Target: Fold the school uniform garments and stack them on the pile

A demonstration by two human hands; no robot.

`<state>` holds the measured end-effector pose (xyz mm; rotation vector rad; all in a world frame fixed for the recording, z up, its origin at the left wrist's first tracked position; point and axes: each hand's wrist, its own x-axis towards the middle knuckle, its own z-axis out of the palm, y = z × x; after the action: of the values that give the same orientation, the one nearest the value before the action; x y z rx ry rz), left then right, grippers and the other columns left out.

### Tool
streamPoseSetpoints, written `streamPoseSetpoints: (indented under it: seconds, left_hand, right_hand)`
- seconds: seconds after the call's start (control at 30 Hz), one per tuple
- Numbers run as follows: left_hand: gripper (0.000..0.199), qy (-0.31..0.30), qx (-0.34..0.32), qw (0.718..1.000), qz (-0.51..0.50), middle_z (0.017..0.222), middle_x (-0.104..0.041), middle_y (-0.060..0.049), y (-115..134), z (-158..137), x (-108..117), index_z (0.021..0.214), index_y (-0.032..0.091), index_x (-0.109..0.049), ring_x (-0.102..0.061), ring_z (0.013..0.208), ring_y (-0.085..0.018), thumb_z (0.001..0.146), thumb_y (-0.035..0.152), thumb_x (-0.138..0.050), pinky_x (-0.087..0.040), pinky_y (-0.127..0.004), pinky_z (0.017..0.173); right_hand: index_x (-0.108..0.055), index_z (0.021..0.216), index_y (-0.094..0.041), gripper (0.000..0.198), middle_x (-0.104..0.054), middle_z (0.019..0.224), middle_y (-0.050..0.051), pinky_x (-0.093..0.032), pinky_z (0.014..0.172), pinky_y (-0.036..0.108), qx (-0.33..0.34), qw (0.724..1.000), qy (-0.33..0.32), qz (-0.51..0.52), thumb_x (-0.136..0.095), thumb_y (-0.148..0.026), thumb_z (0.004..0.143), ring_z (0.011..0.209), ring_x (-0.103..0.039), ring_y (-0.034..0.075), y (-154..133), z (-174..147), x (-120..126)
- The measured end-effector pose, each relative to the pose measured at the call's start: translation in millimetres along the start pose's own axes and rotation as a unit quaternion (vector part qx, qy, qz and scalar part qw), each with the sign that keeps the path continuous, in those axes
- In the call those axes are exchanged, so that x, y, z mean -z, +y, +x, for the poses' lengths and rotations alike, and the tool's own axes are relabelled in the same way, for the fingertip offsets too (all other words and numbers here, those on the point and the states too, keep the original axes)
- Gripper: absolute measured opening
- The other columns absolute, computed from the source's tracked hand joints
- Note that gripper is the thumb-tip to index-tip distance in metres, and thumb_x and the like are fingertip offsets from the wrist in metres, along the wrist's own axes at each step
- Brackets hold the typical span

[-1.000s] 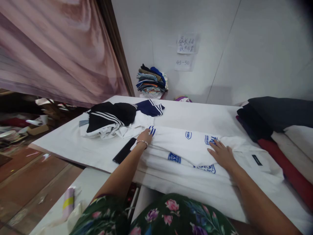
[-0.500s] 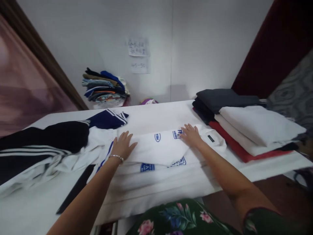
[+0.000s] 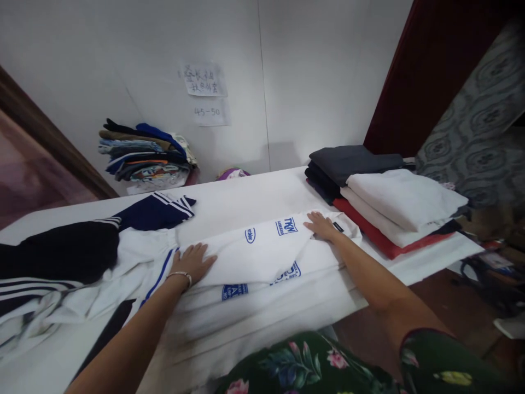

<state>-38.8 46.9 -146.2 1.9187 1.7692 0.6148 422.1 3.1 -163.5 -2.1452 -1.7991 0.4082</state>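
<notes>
White shirt (image 3: 262,251) lies left of the folded pile (image 3: 404,200). Right hand (image 3: 322,225) has slid off the blue print (image 3: 286,225) towards this pile, so smoothing seems advancing; left hand (image 3: 192,264) rests farther. All fingers spread, gripping nothing.

At eleven o'clock, handwritten notes (image 3: 207,96) cling to the pale wall (image 3: 320,82); a pink curtain (image 3: 33,169) hangs at nine, patterned covering (image 3: 463,126) past two, and at ten a purple item (image 3: 226,174), possibly cloth.

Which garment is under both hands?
The white garment with blue lettering: left hand and right hand both lie on it. Neither touches the white-striped black garment or navy garment.
</notes>
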Motion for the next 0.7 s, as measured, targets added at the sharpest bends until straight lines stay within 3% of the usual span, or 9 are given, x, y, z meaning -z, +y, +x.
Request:
streamPoseSetpoints:
  seconds: [0.1,0.17,0.27,0.4,0.53,0.63,0.7]
  left_hand:
    - [0.035,-0.013,-0.003,0.999,0.039,0.132,-0.055,-0.015,2,11,9,0.085,0.024,-0.064,-0.033,0.133,-0.038,0.055,0.038,-0.075,-0.001,-0.059,0.110]
    - [0.038,-0.015,-0.021,0.998,0.050,0.133,-0.054,-0.015,5,20,13,0.090,0.024,-0.065,-0.031,0.134,-0.039,0.056,0.039,-0.075,-0.003,-0.059,0.110]
    - [0.050,-0.053,-0.065,0.990,0.118,0.138,-0.049,-0.016,11,33,13,0.104,0.025,-0.064,-0.029,0.136,-0.038,0.058,0.042,-0.075,-0.006,-0.060,0.109]
    - [0.066,-0.122,-0.075,0.969,0.203,0.141,-0.045,-0.016,17,49,7,0.122,0.026,-0.056,-0.035,0.133,-0.038,0.060,0.044,-0.072,-0.016,-0.059,0.108]
    - [0.084,-0.175,-0.063,0.947,0.262,0.139,-0.047,-0.018,20,62,7,0.134,0.020,-0.048,-0.045,0.126,-0.038,0.059,0.053,-0.068,-0.032,-0.051,0.102]
    - [0.089,-0.202,-0.063,0.932,0.295,0.132,-0.054,-0.018,23,71,9,0.131,0.018,-0.051,-0.052,0.119,-0.038,0.053,0.057,-0.067,-0.039,-0.047,0.097]
    - [0.086,-0.220,-0.067,0.924,0.304,0.125,-0.061,-0.016,26,74,9,0.125,0.017,-0.057,-0.057,0.113,-0.035,0.050,0.056,-0.068,-0.043,-0.042,0.093]
  right_hand:
    - [-0.044,0.138,-0.019,0.054,-0.032,0.150,0.009,-0.023,0.112,0.040,-0.011,0.998,0.067,0.011,-0.037,-0.048,0.092,0.140,-0.025,0.022,21,-13,22]
    - [-0.045,0.137,-0.016,0.055,-0.033,0.149,0.012,-0.023,0.112,0.043,-0.041,0.992,0.119,-0.002,-0.043,-0.045,0.090,0.140,-0.024,0.026,38,-27,37]
    - [-0.043,0.137,-0.010,0.059,-0.041,0.143,0.017,-0.027,0.110,0.043,-0.076,0.985,0.154,-0.027,-0.046,-0.041,0.088,0.135,-0.034,0.029,58,-50,50]
    - [-0.036,0.142,-0.011,0.066,-0.041,0.144,0.016,-0.035,0.105,0.040,-0.101,0.985,0.135,-0.032,-0.046,-0.046,0.087,0.129,-0.043,0.030,65,-76,47]
    - [-0.031,0.144,-0.010,0.073,-0.045,0.140,0.019,-0.039,0.100,0.040,-0.186,0.975,0.119,-0.020,-0.048,-0.050,0.086,0.126,-0.046,0.031,68,-91,38]
    - [-0.029,0.144,-0.008,0.081,-0.052,0.132,0.020,-0.042,0.096,0.037,-0.236,0.965,0.115,-0.009,-0.055,-0.051,0.081,0.119,-0.053,0.030,68,-91,37]
    - [-0.028,0.145,-0.009,0.084,-0.057,0.127,0.019,-0.044,0.092,0.037,-0.234,0.966,0.111,-0.011,-0.062,-0.046,0.077,0.114,-0.056,0.030,67,-87,37]
